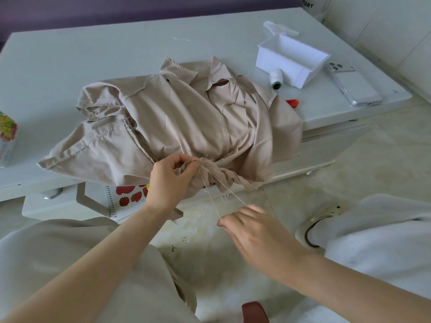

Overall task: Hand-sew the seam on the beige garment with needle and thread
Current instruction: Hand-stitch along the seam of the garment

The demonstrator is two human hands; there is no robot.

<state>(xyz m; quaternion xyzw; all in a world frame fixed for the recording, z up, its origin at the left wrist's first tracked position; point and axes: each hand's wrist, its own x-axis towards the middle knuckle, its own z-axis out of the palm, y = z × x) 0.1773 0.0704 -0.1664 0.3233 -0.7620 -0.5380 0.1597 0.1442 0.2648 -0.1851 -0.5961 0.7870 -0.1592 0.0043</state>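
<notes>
The beige garment [177, 117] lies crumpled on the white low table [93, 50], its lower edge hanging over the front. My left hand [170, 180] pinches the bunched seam at the table's front edge. Two strands of pale thread [215, 194] run taut from that pinch down to my right hand [251, 229], which grips them between fingertips below the table edge. I cannot make out the needle.
A white open box [291, 57], a white thread spool [276, 78], a small red object [292, 103] and a phone [353, 83] sit at the table's right. A colourful carton [7, 136] stands at the left. A spiral notebook with apples [126, 197] lies on the shelf below. My knees flank the tiled floor.
</notes>
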